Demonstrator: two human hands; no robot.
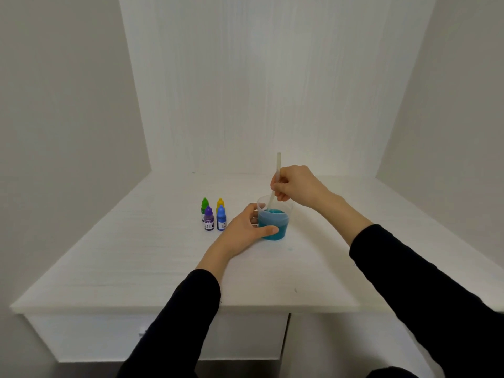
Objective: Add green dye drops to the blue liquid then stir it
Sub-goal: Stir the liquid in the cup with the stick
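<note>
The blue liquid (273,223) sits in the clear plastic cup (275,211) on the white table (136,255); my left fingers (268,230) wrap the cup, my right fingers (278,184) pinch the pale stirring stick (277,170). Hard stirring could slop it over the rim. Beside the cup, the bottles' (221,219) labels are too small to read.

Plain white-walled booth (272,77) with white desk (136,268)
</note>
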